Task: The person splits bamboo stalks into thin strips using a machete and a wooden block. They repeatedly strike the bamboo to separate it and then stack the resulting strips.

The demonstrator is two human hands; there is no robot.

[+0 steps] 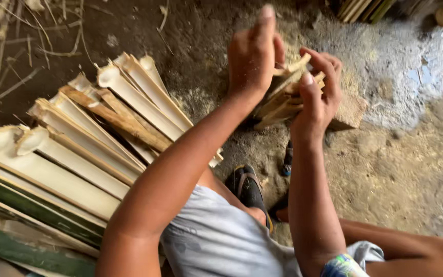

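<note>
1. Left hand [255, 56]: I see its fingers wrapped over a bundle of short pale split-bamboo strips [283, 97], steadying the top.
2. Right hand [320, 95]: fingers clamped around the same bundle, held above the dirt floor [401, 169].
3. Stacked long split bamboo halves [78, 149]: piled beside the left arm.

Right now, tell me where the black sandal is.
The black sandal sits low in the middle of the head view, on dirt between the person's forearms, right of the split bamboo.

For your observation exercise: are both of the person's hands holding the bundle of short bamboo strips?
Yes, the left hand and right hand both clasp the bundle of bamboo strips between them.
</note>
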